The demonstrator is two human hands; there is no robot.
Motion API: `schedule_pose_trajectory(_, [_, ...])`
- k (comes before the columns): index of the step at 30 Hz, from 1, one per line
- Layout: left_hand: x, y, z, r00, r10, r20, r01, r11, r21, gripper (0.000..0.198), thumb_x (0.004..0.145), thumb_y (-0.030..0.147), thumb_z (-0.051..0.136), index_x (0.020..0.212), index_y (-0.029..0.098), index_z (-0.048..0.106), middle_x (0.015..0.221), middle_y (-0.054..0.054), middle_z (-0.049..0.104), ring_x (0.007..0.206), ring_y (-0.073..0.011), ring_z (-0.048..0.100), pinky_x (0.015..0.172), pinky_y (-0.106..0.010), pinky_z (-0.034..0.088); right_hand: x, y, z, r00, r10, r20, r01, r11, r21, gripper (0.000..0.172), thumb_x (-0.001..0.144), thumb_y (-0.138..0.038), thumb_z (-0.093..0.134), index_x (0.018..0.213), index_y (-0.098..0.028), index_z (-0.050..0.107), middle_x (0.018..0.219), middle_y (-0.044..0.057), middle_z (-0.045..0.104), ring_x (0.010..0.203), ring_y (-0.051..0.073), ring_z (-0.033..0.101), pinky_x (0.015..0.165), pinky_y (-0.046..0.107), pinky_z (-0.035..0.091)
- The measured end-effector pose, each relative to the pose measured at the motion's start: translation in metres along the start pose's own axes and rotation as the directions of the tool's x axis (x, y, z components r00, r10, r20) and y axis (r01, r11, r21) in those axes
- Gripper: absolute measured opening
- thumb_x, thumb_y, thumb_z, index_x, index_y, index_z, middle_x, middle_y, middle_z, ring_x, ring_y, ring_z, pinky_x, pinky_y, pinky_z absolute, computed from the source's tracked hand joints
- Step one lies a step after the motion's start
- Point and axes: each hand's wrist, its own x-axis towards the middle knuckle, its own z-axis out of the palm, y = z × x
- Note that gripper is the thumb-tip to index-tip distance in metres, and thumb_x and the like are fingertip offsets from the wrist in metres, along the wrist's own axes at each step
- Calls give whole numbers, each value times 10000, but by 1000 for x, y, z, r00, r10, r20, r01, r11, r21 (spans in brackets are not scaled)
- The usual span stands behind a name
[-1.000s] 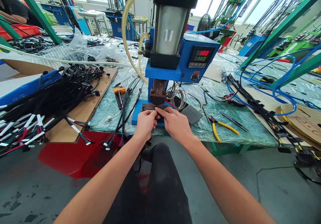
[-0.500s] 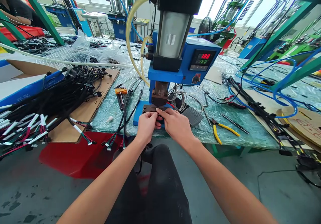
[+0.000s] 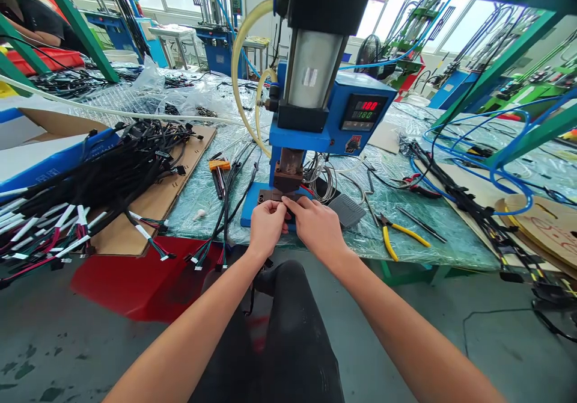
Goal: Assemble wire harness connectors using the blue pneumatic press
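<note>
Plastic-covered workbench (image 3: pixel 360 240): left hand (image 3: pixel 267 228), right hand (image 3: pixel 317 228) on pneumatic press plate (image 3: pixel 265 196).

The desk (image 3: pixel 451 252) was spread with clear bubble wrap (image 3: pixel 193 216). Toward the left, a cardboard sheet (image 3: pixel 189 168) carried bundled black wire harnesses (image 3: pixel 112 180). The blue press base (image 3: pixel 249 210) stood mid-desk, and yellow-handled pliers (image 3: pixel 396 231) lay to its right, near the desk's near edge.

From here I count two hands, the left hand (image 3: pixel 267 228) and the right hand (image 3: pixel 317 228), on one pneumatic press (image 3: pixel 312 69). Beside it are one foot pedal (image 3: pixel 347 210), two pliers, the yellow-handled pliers (image 3: pixel 395 231) and the red-handled pliers (image 3: pixel 417 187), and one fan (image 3: pixel 369 51).
</note>
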Motion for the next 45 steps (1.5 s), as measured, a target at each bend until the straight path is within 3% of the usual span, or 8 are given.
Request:
schedule_pose_trajectory(12, [1, -1, 1, 1000, -10, -1, 10, 1000, -18, 167, 769, 263, 589, 629, 172, 592, 517, 27, 585, 373, -86, 481, 382, -203, 431, -3, 4, -1, 999, -33, -21, 33, 999, 13, 488, 983, -177, 374, 1440, -286, 504, 1182, 64, 674, 989, 207, 609, 782, 310, 425])
schedule_pose_trajectory(28, [2, -3, -2, 999, 47, 11, -47, 997, 67, 164, 790, 301, 605, 688, 174, 622, 613, -3, 664, 375, -92, 509, 382, -214, 443, 2, -1, -10, 997, -70, 20, 72, 993, -91, 467, 983, -183, 375, 1431, -218, 502, 1207, 132, 655, 1019, 253, 608, 799, 344, 422])
schedule_pose_trajectory(35, [2, -4, -2, 999, 4, 39, -2, 999, -42, 172, 782, 289, 592, 652, 175, 600, 549, 27, 595, 357, -80, 465, 367, -206, 412, 4, 2, -13, 988, -150, 33, 153, 981, -118, 471, 974, -157, 380, 1431, -168, 495, 1211, 152, 653, 1016, 258, 612, 796, 343, 427])
schedule_pose_trajectory(45, [0, -2, 0, 999, -8, 37, 12, 994, -111, 216, 748, 342, 633, 626, 174, 575, 536, 28, 582, 359, -73, 463, 363, -193, 387, 4, 15, -5, 996, -85, 6, 84, 994, 69, 458, 1001, -232, 363, 1432, -277, 511, 1264, 60, 659, 1070, 200, 626, 825, 291, 460])
